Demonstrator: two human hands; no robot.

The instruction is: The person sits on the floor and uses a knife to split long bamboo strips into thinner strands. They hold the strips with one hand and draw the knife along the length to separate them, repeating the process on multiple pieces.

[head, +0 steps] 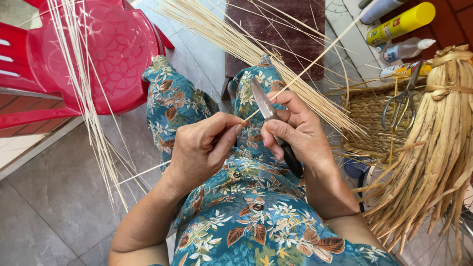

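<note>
Left hand [202, 148] fingers pinched shut on thin cane strip [295, 79]; strip runs up-right, crossing knife [268, 116] blade, gripped closed in right hand [295, 130], above lap.

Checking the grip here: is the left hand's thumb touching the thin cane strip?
Touching. The head view shows the left hand pinching the cane strip between thumb and forefinger, beside the knife.
</note>
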